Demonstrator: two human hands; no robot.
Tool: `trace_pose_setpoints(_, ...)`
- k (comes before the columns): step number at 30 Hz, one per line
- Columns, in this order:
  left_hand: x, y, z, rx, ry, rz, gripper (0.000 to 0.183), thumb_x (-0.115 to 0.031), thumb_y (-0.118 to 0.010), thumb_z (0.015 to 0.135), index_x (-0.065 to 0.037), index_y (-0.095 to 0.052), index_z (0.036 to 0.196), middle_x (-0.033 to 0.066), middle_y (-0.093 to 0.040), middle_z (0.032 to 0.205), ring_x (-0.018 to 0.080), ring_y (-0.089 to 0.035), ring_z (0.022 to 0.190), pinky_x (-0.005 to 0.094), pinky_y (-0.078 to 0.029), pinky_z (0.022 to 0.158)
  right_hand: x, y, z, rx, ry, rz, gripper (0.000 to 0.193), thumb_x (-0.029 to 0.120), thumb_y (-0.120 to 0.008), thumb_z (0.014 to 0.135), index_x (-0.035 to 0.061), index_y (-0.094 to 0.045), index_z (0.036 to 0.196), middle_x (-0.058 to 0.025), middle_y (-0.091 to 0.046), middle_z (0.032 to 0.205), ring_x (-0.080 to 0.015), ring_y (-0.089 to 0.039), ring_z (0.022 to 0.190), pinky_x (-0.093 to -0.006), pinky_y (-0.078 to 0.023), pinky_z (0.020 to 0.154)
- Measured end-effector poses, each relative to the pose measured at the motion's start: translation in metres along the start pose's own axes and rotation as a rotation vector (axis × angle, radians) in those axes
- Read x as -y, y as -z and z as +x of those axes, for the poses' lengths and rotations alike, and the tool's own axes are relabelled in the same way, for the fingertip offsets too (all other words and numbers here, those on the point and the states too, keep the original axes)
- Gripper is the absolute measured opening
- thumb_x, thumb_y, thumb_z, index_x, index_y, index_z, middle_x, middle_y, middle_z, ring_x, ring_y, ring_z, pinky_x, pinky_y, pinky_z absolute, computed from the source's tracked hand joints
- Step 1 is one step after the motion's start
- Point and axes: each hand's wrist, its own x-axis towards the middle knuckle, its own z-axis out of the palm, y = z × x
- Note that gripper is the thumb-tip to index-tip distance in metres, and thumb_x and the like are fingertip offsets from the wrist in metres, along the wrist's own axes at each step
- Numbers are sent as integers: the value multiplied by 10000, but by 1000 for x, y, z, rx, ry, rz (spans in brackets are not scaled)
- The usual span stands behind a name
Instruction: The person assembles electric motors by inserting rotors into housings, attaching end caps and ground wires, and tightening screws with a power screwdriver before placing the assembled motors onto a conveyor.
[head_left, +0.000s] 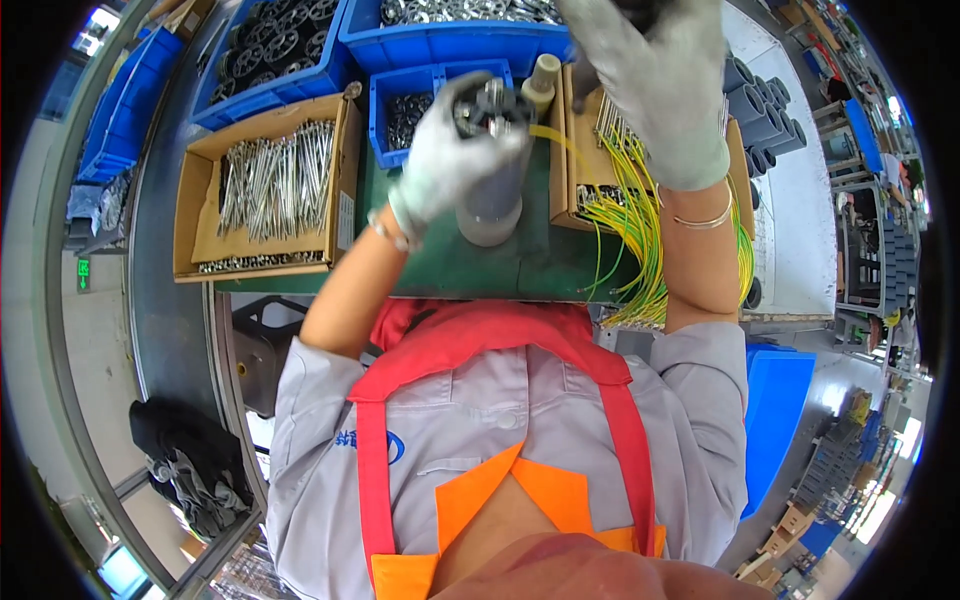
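Note:
My left hand (440,160), in a white glove, is closed round a black round part (490,108) with shiny metal pieces on top. That part sits at the upper end of a grey cylinder (490,205), which stands on the green worktop (400,270). A short yellow wire (555,135) sticks out from it to the right. My right hand (660,95), also gloved, is raised above the right-hand cardboard box (562,150). Motion blurs its fingers and the upper edge cuts them off. Something dark shows between them, but its kind is unclear.
Left lies a cardboard box (345,190) of thin metal rods. Blue bins (455,45) of small parts stand behind. Yellow-green wires (640,240) hang over the front edge at right. A pale bottle (541,85) stands behind the cylinder; grey tubes (750,105) are far right.

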Motion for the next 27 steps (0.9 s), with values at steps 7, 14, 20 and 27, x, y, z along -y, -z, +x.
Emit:
trace_pose_setpoints(7,23,17,66,-53,213,-97,727,-455,-811,775,88,-560,1188,114,-687,1050,165,-642,938,289,-520,875,-228,-38,-98,26,216,-116,796,204,-798,774,-52,-412,1421,-210,-600,1287,-315,-633,1128,-402,-508,980)
trace_pose_setpoints(14,23,19,62,-11,251,-371,179,-237,-711,930,-72,-666,983,-1,-672,880,102,-631,753,267,-522,691,-264,-55,-100,348,-436,-112,1011,378,-865,655,-41,-386,1440,-217,-621,1278,-320,-626,1175,-383,-490,1015)
trace_pose_setpoints(20,22,12,56,-55,230,-395,197,-244,-722,923,-76,-657,1004,-9,-663,876,101,-625,729,261,-519,677,-266,-55,-105,328,-427,-75,983,372,-860,661,-33,-403,1432,-212,-634,1263,-311,-637,1160,-383,-502,998)
trace_pose_setpoints(27,13,11,48,-21,210,-380,216,-268,-741,906,-94,-645,989,-12,-649,848,91,-599,694,254,-501,637,-258,-56,-109,317,-366,-138,1001,388,-862,665,-30,-387,1441,-216,-635,1257,-313,-642,1153,-393,-497,1004)
